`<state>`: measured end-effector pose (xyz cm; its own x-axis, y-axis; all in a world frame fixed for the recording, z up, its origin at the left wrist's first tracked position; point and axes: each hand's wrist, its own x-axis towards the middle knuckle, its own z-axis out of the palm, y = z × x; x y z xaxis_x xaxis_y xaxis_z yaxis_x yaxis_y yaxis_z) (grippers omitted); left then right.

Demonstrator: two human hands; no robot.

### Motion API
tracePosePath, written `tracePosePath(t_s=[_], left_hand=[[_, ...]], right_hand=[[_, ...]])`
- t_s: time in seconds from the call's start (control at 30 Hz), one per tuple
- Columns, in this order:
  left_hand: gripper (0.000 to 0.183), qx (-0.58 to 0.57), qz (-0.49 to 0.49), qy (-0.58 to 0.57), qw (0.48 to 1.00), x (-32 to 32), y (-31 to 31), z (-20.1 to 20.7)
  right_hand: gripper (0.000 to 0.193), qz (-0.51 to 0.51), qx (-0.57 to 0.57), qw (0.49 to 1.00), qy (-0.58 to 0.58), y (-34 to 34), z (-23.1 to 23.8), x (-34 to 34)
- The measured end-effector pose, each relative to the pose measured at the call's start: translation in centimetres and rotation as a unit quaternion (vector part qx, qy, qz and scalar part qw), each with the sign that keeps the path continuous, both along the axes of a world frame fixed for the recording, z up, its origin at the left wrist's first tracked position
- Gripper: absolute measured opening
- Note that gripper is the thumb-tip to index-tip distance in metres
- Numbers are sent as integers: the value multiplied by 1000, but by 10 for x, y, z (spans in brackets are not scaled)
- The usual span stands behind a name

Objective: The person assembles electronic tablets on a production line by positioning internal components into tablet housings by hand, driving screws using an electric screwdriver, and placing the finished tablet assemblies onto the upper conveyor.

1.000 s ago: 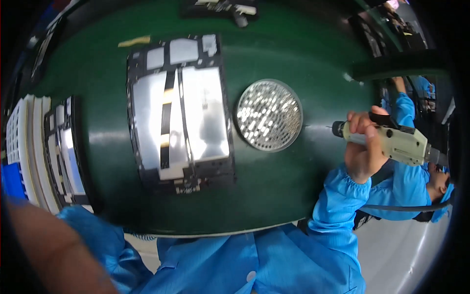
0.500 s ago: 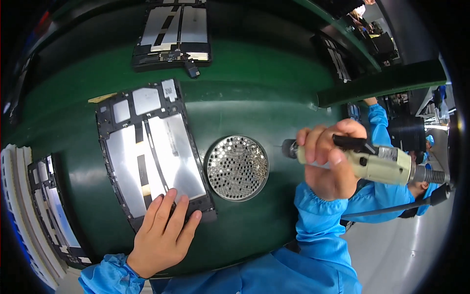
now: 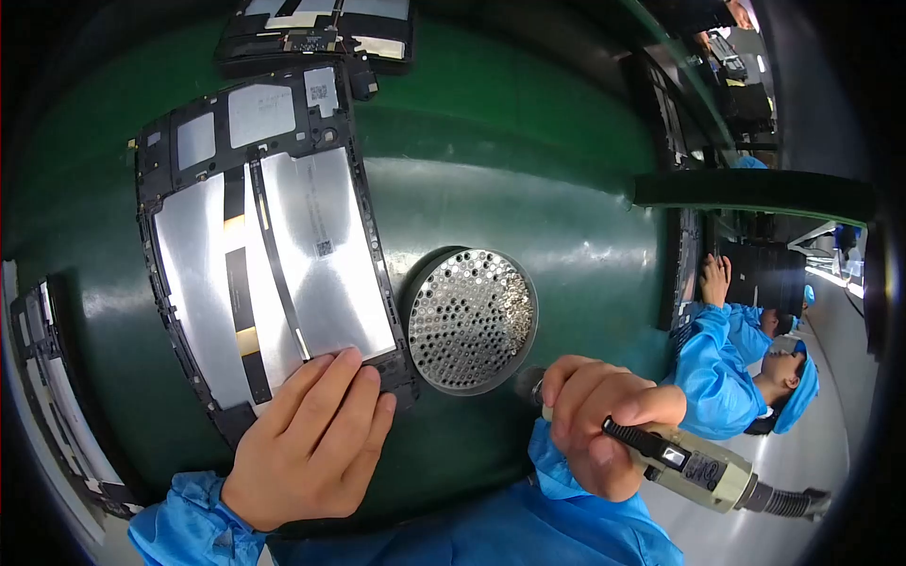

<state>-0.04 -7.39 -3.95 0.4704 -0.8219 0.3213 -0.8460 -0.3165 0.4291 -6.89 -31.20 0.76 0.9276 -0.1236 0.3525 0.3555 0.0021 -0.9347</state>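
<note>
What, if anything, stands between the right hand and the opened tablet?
A round perforated dish does: it sits on the green table beside the tablet's right edge, between it and the right hand gripping the screwdriver. The left hand covers the tablet's near edge in part.

Shiny metallic panels (image 3: 326,274), matt plastic frame (image 3: 159,172), smooth plastic power driver (image 3: 706,472), metallic perforated dish (image 3: 453,335), glossy tabletop (image 3: 528,198)

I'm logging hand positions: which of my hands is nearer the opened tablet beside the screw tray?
Left. Your left hand rests on the opened tablet; your right hand, holding the electric screwdriver, is off to the tablet's right, beyond the screw tray.
</note>
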Motion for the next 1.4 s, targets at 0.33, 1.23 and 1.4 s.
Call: tracePosePath(t_s=[0.33, 1.23, 1.4], left_hand=[[27, 95, -13, 46, 994, 10, 3, 19], [26, 72, -19, 32, 997, -4, 9, 9], [22, 42, -1, 34, 999, -4, 8, 5]], right_hand=[[30, -12, -5, 1000, 8, 0, -9, 6], [28, 2, -32, 999, -31, 34, 21, 5], [29, 39, -50, 998, -24, 60, 11, 17]])
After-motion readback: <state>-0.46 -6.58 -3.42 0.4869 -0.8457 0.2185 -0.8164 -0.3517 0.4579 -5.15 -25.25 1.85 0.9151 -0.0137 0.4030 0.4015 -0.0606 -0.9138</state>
